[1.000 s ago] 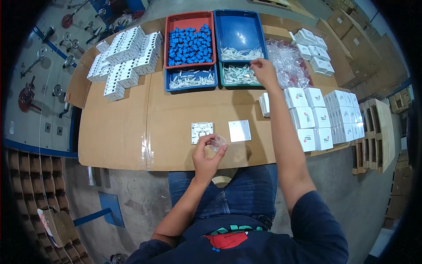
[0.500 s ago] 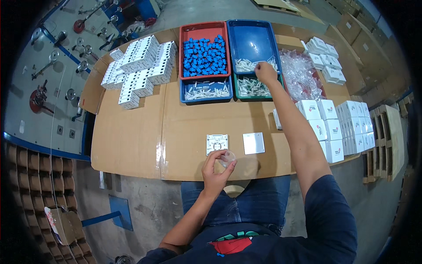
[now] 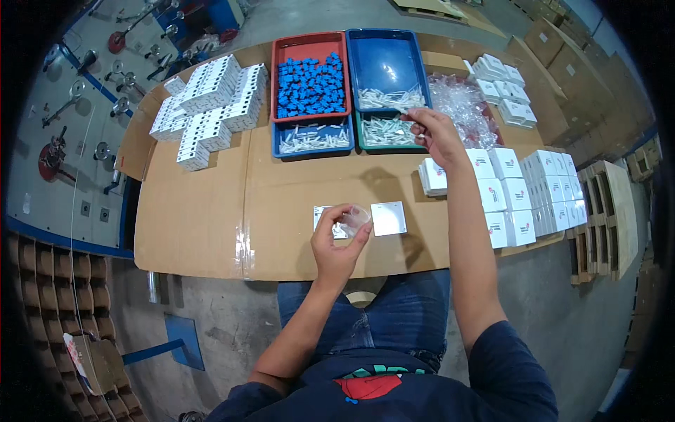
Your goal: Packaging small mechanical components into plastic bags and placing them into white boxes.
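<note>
In my left hand (image 3: 332,246) is a small clear plastic bag (image 3: 357,219), its mouth rounded between thumb and fingers. Partly behind that hand lies a white frame plate (image 3: 319,212) with cut-outs. To its right, a flat white square plate (image 3: 389,218) rests on the cardboard. My right hand (image 3: 437,135) is raised over the right edge of the green tray (image 3: 394,147), its fingertips pinched together. Whatever they hold is too small to tell. White plugs (image 3: 385,130) fill the green tray, and longer white pieces (image 3: 394,98) lie in the large blue tray (image 3: 383,60).
A red tray (image 3: 309,47) of blue pieces stands above a small blue tray (image 3: 313,150) of white plugs. White stacked modules (image 3: 211,95) are at the far left. A heap of clear bags (image 3: 460,105) and white boxes (image 3: 503,186) stand on the right.
My right hand has drawn back from the large blue tray, toward me and slightly right. The left hand still holds the clear bag and now covers more of the frame plate.
</note>
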Motion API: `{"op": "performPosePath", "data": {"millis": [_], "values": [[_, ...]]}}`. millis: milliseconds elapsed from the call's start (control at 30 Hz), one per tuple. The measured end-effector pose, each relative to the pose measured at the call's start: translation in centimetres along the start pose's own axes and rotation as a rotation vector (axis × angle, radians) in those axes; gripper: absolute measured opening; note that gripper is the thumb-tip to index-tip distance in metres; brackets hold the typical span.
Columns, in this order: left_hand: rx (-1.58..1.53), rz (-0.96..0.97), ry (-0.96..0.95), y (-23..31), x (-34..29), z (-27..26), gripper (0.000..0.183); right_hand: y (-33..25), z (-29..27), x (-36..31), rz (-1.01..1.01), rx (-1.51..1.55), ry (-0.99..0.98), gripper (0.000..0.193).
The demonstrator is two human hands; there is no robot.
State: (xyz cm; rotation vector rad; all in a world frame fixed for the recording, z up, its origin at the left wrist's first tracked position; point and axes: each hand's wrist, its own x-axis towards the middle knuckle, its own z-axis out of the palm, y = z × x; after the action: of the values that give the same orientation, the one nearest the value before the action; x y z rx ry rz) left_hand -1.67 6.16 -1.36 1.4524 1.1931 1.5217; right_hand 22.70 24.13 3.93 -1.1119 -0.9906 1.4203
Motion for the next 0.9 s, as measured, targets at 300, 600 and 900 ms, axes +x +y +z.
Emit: {"op": "performPosePath", "data": {"millis": [300, 600, 900], "values": [[0.007, 0.058, 0.054, 1.3, 1.2, 1.5, 0.037, 0.2, 1.2, -8.8, -0.062, -0.089, -0.049, 0.016], [0.084, 0.105, 0.035, 2.4, 0.0, 0.8, 0.039, -0.5, 5.1, -15.3, -0.185, -0.378, -0.274, 0.009], [0.058, 0.113, 0.009, 2.2, -1.0, 1.2, 0.039, -0.3, 6.9, -15.9, -0.245, -0.683, -0.333, 0.017]]}}
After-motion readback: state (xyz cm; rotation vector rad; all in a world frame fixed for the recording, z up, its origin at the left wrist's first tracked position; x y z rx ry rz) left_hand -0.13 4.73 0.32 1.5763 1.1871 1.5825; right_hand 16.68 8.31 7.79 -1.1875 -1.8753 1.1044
